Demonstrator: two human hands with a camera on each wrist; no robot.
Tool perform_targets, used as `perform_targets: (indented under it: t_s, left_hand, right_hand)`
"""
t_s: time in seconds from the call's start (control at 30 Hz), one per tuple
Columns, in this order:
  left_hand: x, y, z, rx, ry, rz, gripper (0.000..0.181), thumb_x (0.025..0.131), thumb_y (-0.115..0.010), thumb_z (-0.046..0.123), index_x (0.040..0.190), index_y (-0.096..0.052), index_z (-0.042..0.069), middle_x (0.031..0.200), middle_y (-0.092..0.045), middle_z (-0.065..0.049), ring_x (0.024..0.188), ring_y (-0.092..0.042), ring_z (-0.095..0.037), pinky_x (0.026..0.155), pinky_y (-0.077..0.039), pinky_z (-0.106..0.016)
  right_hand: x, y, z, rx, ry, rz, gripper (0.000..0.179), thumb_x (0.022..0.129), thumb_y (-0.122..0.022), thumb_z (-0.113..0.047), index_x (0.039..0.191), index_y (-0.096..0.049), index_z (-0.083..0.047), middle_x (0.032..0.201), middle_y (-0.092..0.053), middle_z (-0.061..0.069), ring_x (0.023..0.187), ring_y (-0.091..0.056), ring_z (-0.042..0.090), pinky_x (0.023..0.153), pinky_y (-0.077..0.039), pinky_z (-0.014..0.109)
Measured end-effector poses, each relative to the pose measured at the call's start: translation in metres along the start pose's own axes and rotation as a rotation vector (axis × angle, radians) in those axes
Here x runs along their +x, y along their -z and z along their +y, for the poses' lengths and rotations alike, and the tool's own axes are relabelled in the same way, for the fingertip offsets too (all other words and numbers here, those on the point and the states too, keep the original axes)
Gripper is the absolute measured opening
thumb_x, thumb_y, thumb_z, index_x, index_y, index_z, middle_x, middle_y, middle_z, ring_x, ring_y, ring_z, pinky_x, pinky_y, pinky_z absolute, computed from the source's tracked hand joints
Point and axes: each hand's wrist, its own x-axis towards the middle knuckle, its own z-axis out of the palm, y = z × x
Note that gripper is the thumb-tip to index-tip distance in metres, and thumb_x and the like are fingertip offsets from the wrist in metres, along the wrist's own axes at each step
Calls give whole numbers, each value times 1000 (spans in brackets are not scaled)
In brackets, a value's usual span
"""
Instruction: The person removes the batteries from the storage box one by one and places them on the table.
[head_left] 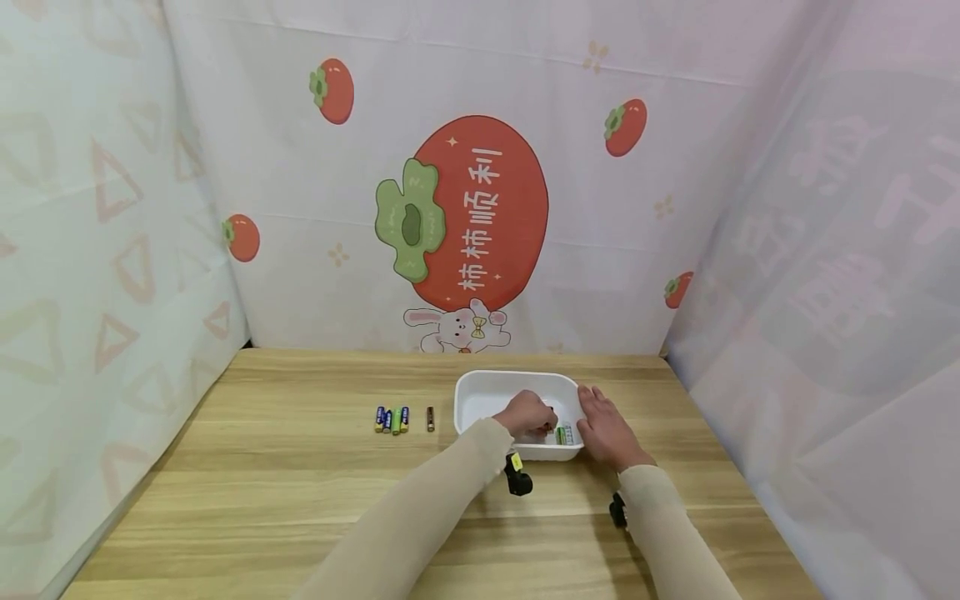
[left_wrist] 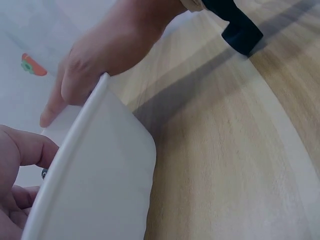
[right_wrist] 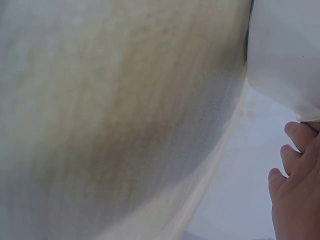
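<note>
My left hand (head_left: 527, 413) reaches down inside a white plastic tub (head_left: 491, 383), fingers curled round a small dark battery (head_left: 552, 411) that they mostly cover. In the left wrist view, part of that hand (left_wrist: 15, 175) shows behind the tub's near wall (left_wrist: 107, 165). Just right of the curled fingers, a green battery (head_left: 560, 436) and a pale one (head_left: 568, 435) lie on the tub's floor. My right hand (head_left: 606, 429) rests on the right rim, its fingers fairly straight; the right wrist view has its fingers (right_wrist: 292, 157) right at the rim.
Left of the tub, several blue-yellow and green batteries (head_left: 392, 420) stand in a row on the wooden table (head_left: 300, 483). One brown battery (head_left: 431, 419) stands apart, between that row and the tub. Printed cloth (head_left: 285, 167) hangs behind and along both sides.
</note>
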Motion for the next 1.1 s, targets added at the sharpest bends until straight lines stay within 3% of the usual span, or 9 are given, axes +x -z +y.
perform_targets:
  t_s: [0.23,0.83,1.1]
  left_hand:
    - [-9,3,6,-63,-55,-34,4,78,-70,1,76,-67,0,75,-64,-6,62,-61,-14,58,-56,-24]
    - [-22,23,14,-167,-64,-33,8,83,-71,-1,88,-65,0,82,-67,-9,72,-66,-18,65,-58,-28]
    - [-24,32,13,-159,-75,-31,7,84,-71,0,88,-65,1,83,-66,-9,73,-67,-19,66,-59,-30]
  right_hand:
    - [1,-1,1,-1,-6,-8,58,99,-41,-16,148,-23,9,154,-26,23,143,-16,40,116,-14,54]
    - [1,0,4,23,-9,-14,59,99,-42,-16,149,-23,9,155,-26,23,144,-15,40,116,-13,54]
    - [2,-3,4,15,-19,-16,59,99,-40,-16,149,-21,8,155,-25,22,144,-14,39,116,-12,53]
